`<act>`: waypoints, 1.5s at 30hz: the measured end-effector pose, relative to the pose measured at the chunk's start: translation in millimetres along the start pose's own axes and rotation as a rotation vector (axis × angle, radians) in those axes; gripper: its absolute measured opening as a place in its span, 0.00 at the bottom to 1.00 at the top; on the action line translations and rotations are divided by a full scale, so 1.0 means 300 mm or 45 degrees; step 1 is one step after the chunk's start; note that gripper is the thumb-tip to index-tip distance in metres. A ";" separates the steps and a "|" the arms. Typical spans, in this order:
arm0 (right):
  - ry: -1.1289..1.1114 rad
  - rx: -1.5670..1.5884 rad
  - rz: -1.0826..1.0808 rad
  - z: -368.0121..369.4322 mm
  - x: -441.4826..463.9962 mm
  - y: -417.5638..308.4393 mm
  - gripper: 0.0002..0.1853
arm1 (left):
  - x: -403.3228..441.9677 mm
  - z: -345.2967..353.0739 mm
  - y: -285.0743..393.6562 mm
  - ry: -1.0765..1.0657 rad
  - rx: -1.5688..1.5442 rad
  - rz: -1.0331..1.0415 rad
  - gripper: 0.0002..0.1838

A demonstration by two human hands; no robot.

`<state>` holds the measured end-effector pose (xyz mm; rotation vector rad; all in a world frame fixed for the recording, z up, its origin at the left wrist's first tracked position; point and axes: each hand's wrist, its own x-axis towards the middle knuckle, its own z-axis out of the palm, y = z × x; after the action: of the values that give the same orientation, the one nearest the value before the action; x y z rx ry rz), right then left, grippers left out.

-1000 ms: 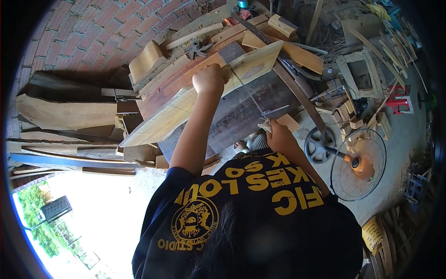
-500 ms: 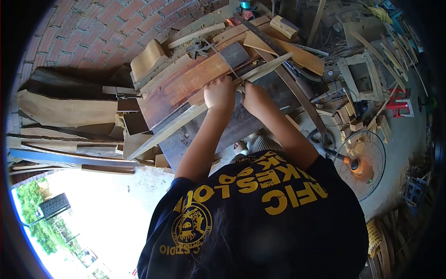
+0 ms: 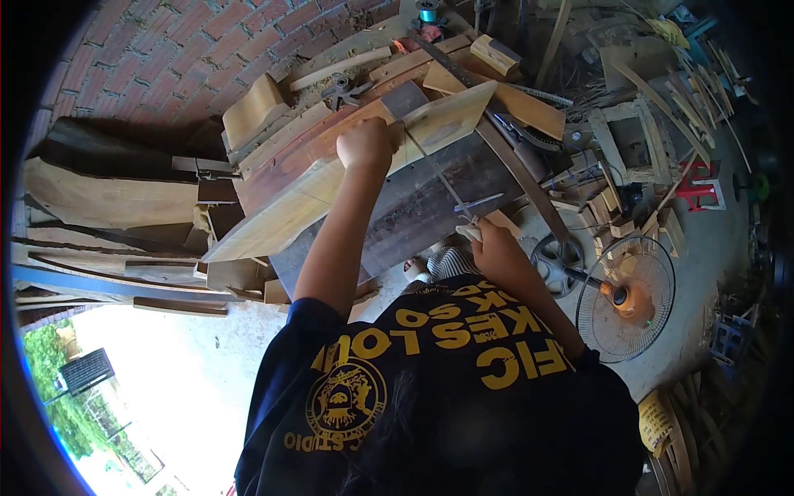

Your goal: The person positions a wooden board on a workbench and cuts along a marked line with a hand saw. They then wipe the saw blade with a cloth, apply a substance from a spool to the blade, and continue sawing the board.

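My left hand (image 3: 365, 144) is closed around the top edge of a pale wooden board (image 3: 281, 217), which leans tilted over a dark work surface (image 3: 413, 207). Nearer my body, my right hand (image 3: 495, 245) is wrapped round the light-coloured handle of a thin saw-like tool (image 3: 438, 172). The tool's narrow blade runs from that handle up across the board, its far end close to my left hand. Its exact contact with the board is too fine to make out.
Wooden pieces and a metal clamp (image 3: 345, 89) lie behind the board. A long dark bar (image 3: 529, 178) crosses on the right, near a standing fan (image 3: 627, 299). Curved planks (image 3: 124, 197) are stacked at left. A red stool (image 3: 699, 187) stands at far right.
Half a second ago both hands were close together at the board's top edge; now my right hand is drawn back toward my body with the tool, and the board's broad face shows more.
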<state>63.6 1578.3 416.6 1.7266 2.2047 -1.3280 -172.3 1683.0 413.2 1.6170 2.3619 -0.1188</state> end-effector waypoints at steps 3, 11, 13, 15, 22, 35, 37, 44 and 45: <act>0.199 0.134 -0.267 0.067 0.062 0.033 0.14 | -0.016 0.038 -0.011 0.041 0.011 0.053 0.06; 0.323 0.040 -0.274 0.090 0.375 -0.096 0.12 | -0.002 0.054 -0.041 0.105 0.056 0.119 0.12; 0.313 0.075 -0.254 0.095 0.332 -0.098 0.13 | 0.011 0.060 -0.038 0.123 0.049 0.082 0.15; 0.269 0.099 -0.242 0.074 0.231 -0.087 0.14 | 0.018 0.026 -0.032 0.093 0.052 0.033 0.17; 0.207 0.053 -0.128 0.058 0.075 0.013 0.14 | 0.044 0.045 -0.032 0.103 0.081 0.070 0.17; 0.303 0.140 -0.320 0.090 0.268 -0.057 0.10 | 0.004 0.062 -0.024 0.091 0.053 0.050 0.14; 0.153 0.170 -0.183 0.071 0.123 -0.012 0.12 | 0.019 0.044 -0.026 0.110 0.046 0.044 0.13; 0.215 0.194 -0.228 0.078 0.197 0.012 0.15 | 0.017 0.093 -0.030 0.071 0.012 0.081 0.10; 0.250 0.183 -0.270 0.079 0.279 -0.019 0.14 | -0.002 0.113 -0.030 0.173 0.032 0.121 0.10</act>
<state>16.6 1628.1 362.5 1.7825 2.5196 -1.4501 -174.5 1671.7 379.9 1.7987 2.3849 -0.0198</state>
